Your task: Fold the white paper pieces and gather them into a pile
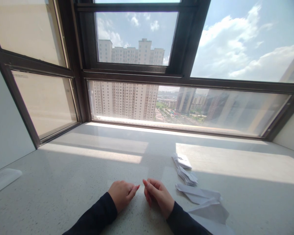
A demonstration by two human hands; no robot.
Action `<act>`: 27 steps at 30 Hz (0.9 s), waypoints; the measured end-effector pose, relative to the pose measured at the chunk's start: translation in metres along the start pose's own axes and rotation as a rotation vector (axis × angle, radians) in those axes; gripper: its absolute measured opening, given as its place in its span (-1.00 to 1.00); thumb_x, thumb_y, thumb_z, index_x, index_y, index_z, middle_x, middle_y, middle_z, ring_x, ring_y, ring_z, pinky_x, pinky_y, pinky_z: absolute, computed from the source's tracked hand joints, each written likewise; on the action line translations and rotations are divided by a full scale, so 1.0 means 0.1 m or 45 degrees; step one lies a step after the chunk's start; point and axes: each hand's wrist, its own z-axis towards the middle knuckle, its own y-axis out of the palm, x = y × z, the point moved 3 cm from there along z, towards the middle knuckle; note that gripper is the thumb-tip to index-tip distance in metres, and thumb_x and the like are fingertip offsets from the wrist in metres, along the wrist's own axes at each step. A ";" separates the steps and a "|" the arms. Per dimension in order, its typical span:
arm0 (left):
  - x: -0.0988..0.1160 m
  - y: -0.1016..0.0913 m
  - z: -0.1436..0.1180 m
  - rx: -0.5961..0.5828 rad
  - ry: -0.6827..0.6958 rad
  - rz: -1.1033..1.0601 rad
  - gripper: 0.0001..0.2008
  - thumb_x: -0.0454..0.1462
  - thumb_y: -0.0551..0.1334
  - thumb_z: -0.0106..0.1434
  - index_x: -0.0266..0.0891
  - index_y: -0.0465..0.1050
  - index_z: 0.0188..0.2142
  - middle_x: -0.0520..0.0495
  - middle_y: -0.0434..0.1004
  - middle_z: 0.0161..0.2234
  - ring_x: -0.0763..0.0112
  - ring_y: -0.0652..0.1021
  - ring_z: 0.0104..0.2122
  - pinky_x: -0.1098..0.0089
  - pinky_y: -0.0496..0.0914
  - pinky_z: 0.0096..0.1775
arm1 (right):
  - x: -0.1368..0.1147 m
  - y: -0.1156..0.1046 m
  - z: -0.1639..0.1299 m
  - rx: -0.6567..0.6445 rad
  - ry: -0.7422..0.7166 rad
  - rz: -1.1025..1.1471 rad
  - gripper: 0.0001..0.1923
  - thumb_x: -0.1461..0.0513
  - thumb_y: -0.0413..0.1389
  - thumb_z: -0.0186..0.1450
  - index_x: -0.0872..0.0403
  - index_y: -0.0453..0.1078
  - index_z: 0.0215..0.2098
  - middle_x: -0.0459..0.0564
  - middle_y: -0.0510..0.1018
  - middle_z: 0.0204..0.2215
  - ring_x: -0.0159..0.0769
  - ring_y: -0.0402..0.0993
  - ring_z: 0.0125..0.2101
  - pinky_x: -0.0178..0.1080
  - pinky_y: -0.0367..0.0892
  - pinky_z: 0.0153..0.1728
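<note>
My left hand point(123, 195) rests low in the middle of the pale speckled sill, its fingers curled into a loose fist and the thumb pointing right. A small gap separates it from my right hand point(158, 195), whose fingers are curled in with the thumb laid along them. Nothing shows in either hand. Right of my right hand lie folded white papers: a small folded packet point(182, 161), a fanned stack of folded paper point(187, 176), and a long folded paper point(198, 194). A larger creased sheet point(210, 212) lies nearest, partly behind my right sleeve.
A white flat object with a rounded end point(5, 179) lies at the left edge of the sill point(75, 176). Dark window frames point(137, 74) border the sill at the back and left, with tall buildings outside. Sunlight falls in bright patches across the surface.
</note>
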 end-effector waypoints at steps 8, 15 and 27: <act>0.02 -0.02 0.00 -0.022 -0.004 0.012 -0.41 -0.06 -0.34 0.19 -0.19 0.39 -0.52 -0.07 0.47 -0.56 0.35 0.46 -0.49 0.47 0.16 -0.53 | 0.00 0.01 0.01 -0.006 -0.018 0.039 -0.56 -0.05 0.03 -0.01 0.12 0.10 -0.74 -0.23 0.22 -0.87 -0.59 0.09 -0.84 -0.44 0.07 -0.78; 0.01 -0.02 0.00 -0.016 -0.001 0.009 -0.40 -0.05 -0.35 0.19 -0.19 0.39 -0.54 -0.06 0.46 -0.58 0.36 0.46 -0.51 0.48 0.14 -0.54 | -0.02 0.01 0.01 0.011 0.005 0.055 -0.55 -0.06 0.04 -0.03 0.13 0.11 -0.74 -0.22 0.23 -0.87 -0.59 0.10 -0.85 -0.43 0.06 -0.79; 0.01 -0.02 0.00 -0.008 0.001 0.011 -0.43 -0.07 -0.32 0.19 -0.18 0.39 -0.53 -0.05 0.44 -0.60 0.38 0.45 -0.51 0.49 0.14 -0.55 | 0.01 0.02 -0.01 -0.016 -0.004 0.109 -0.58 -0.03 0.04 -0.01 0.13 0.11 -0.71 -0.19 0.29 -0.84 -0.47 0.27 -0.77 -0.36 0.20 -0.67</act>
